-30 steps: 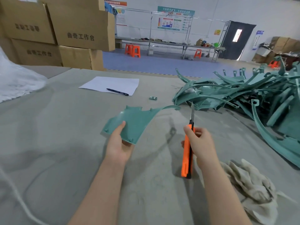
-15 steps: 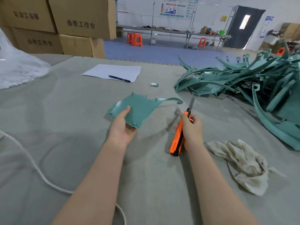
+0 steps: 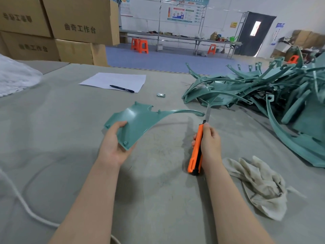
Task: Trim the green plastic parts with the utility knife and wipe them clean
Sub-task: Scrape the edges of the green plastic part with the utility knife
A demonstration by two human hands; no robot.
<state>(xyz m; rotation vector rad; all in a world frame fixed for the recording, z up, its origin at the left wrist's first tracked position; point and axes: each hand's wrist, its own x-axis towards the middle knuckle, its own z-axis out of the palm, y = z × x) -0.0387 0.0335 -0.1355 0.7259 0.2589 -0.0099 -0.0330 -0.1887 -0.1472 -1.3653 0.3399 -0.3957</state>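
Green plastic part, probably light, springy, pinched at broad corner by left hand; right hand fingers clasping utility knife.

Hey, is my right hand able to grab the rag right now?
Probably not yet: the right hand grips the knife. The rag lies uncovered on the table just beside that forearm, so the path looks free.

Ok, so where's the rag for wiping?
In the head view the rag lies crumpled on the grey table at the lower right, close to the right hand and nearer than the pile of green parts.
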